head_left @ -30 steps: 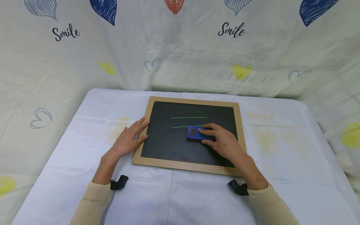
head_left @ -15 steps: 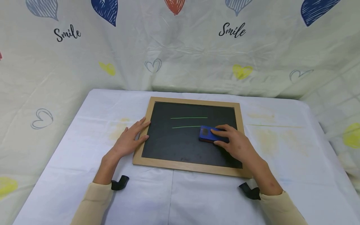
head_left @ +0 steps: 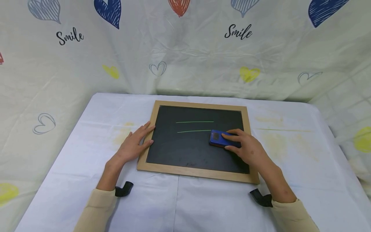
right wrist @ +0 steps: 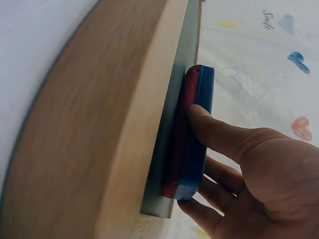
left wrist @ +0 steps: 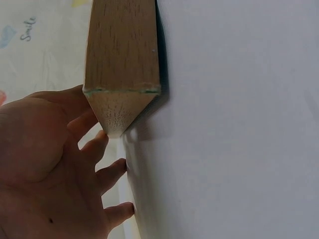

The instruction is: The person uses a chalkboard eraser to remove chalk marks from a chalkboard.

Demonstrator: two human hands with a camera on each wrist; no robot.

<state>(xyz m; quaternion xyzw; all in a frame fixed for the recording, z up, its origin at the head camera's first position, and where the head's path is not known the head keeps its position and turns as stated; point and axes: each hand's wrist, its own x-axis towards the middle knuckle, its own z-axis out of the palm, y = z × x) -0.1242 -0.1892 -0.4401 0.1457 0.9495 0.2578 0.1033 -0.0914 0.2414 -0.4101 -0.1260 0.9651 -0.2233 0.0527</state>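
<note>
Head view — hand (head_left: 246, 149) half-covers eraser (head_left: 220, 139).

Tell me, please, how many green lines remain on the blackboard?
2: the upper line lies clear; the lower line ends at the eraser, which may hide more.

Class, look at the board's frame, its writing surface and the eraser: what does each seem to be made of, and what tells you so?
Frame: pale unfinished-looking wood; grain shows in the left wrist view.
Writing surface: matte black, probably slate or painted board; it carries green lines.
Eraser: glossy blue shell, likely plastic, with a red layer against the board, perhaps felt.
</note>
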